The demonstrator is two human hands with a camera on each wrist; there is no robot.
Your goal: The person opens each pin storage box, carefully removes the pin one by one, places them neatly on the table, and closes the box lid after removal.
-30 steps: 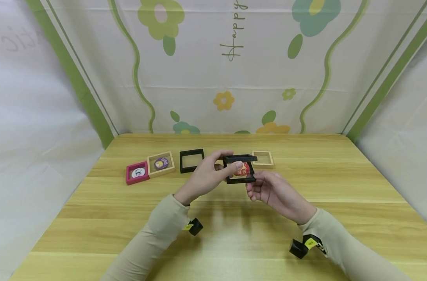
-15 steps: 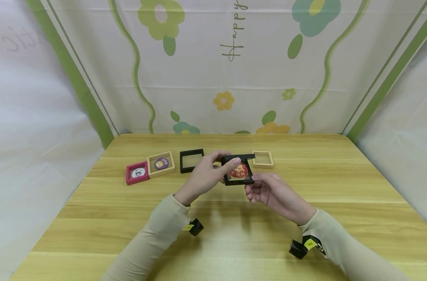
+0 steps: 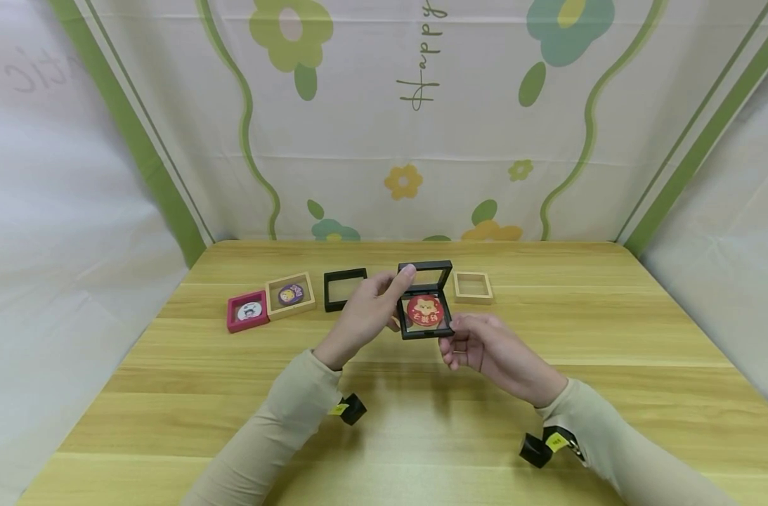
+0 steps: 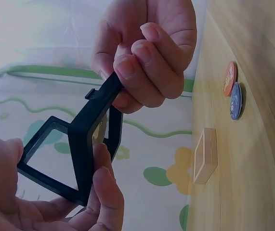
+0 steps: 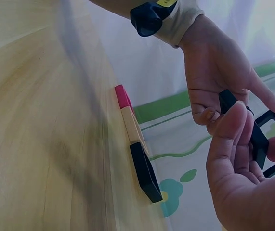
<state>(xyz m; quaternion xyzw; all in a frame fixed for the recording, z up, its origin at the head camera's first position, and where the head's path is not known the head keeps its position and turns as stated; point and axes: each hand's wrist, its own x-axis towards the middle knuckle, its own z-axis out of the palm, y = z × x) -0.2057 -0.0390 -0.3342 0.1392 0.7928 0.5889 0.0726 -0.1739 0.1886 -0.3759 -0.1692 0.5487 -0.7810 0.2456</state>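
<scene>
Over the bench (image 3: 453, 436), left hand (image 3: 366, 309) and right hand (image 3: 494, 351) grip the black display case (image 3: 426, 334); lid (image 3: 424, 266) swung wider now, red badge (image 3: 424, 310) seemingly reachable, its seating hard to judge!

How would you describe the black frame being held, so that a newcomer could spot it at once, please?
Above the wooden table, look between the left hand and right hand. They hold the open black frame, its lid raised. Unlike the other black frame, lying on the table, it has a round red badge inside.
</scene>
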